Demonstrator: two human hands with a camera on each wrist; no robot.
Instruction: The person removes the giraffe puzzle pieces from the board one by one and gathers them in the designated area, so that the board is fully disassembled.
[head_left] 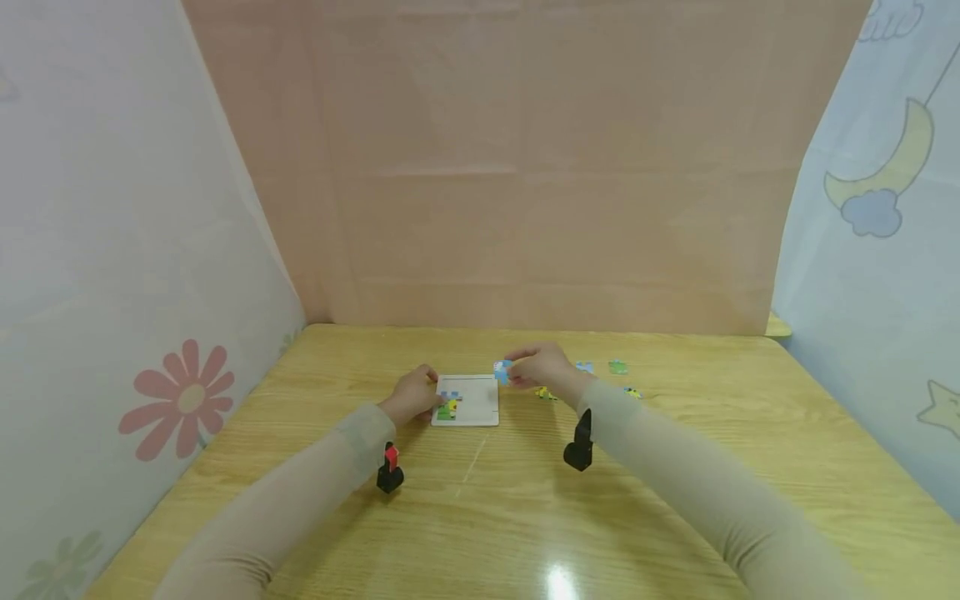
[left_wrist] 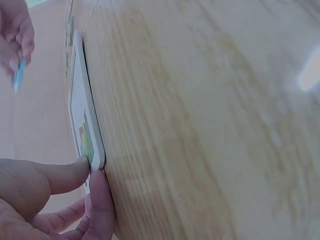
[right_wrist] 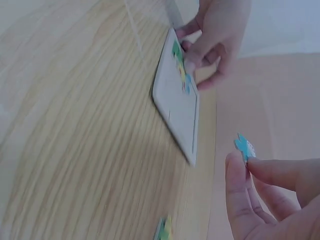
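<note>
A white puzzle board (head_left: pixel 477 402) lies on the table with a few joined green, yellow and blue pieces (head_left: pixel 448 406) at its left side. My left hand (head_left: pixel 412 394) holds the board's left edge, thumb on top by the pieces and fingers against the side, as the left wrist view shows. My right hand (head_left: pixel 542 367) pinches a light blue puzzle piece (right_wrist: pixel 244 147) between thumb and fingertips, raised near the board's far right corner. In the right wrist view, the piece shows a white patch at its edge.
Loose puzzle pieces lie right of the board: a yellow one (head_left: pixel 545 393) below the right hand, a blue one (head_left: pixel 584 367), a green one (head_left: pixel 618 367) and a yellow-and-blue one (head_left: pixel 633 392). A tan backdrop (head_left: pixel 517 208) stands behind the wooden table (head_left: pixel 480 517).
</note>
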